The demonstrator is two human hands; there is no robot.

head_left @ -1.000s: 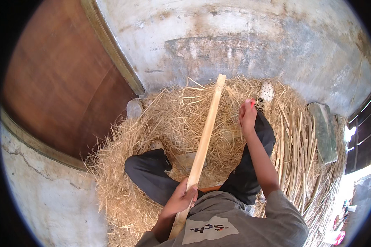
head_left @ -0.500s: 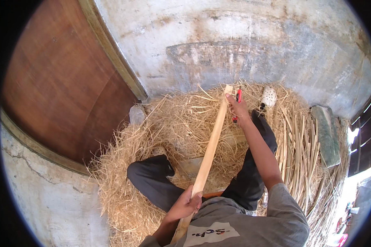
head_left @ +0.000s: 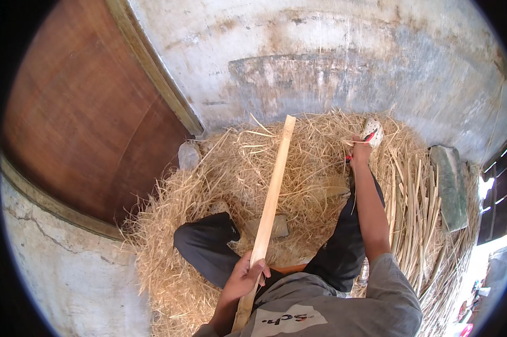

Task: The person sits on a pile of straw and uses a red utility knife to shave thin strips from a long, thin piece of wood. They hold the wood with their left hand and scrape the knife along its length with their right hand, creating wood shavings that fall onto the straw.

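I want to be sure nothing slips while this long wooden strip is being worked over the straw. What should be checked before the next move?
1. Left hand gripping the wooden strip near its lower end: ok.
2. Strip's far end free above the straw pile: ok.
3. Right hand closed on the red-handled tool: ok.
4. Tool's working end visible: cannot tell.
5. Right hand apart from the strip: ok.

left hand (head_left: 245,276): fist closed, near torso | right hand (head_left: 359,150): arm stretched forward, fingers curled
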